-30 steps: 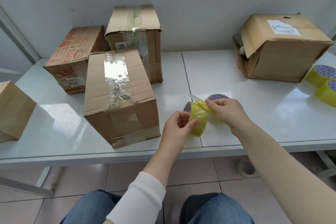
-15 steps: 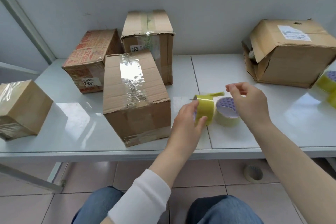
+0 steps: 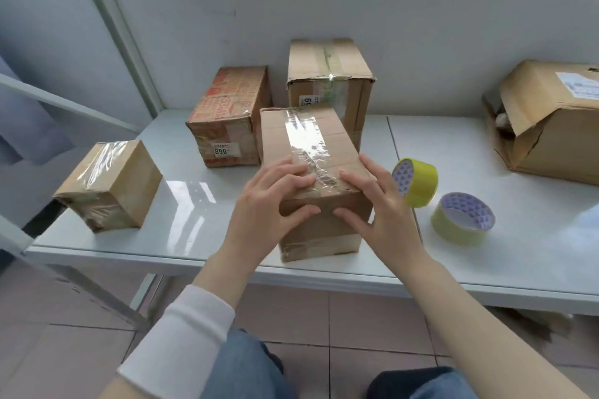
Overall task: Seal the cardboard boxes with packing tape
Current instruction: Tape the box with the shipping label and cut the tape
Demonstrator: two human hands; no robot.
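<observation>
A long brown cardboard box [image 3: 324, 223] with clear tape along its top seam lies on the white table [image 3: 470, 256], near end toward me. My left hand [image 3: 269, 204] rests over its near left corner, fingers on the tape and thumb on the front face. My right hand [image 3: 372, 204] holds the near right corner the same way. Two yellow tape rolls lie right of the box: one on edge [image 3: 418, 185], one flat [image 3: 460, 220]. Neither hand touches them.
Behind stand a red-printed box [image 3: 227, 120] and a taller taped box [image 3: 327, 74]. A small taped box [image 3: 110, 185] sits at the table's left end. A large box with an open flap [image 3: 551, 120] lies at far right. A metal frame post [image 3: 113, 26] rises at left.
My left hand has let go of the yellow roll, which now stands on edge on the table. Both hands have moved left onto the taped box's near end. The view has shifted left.
</observation>
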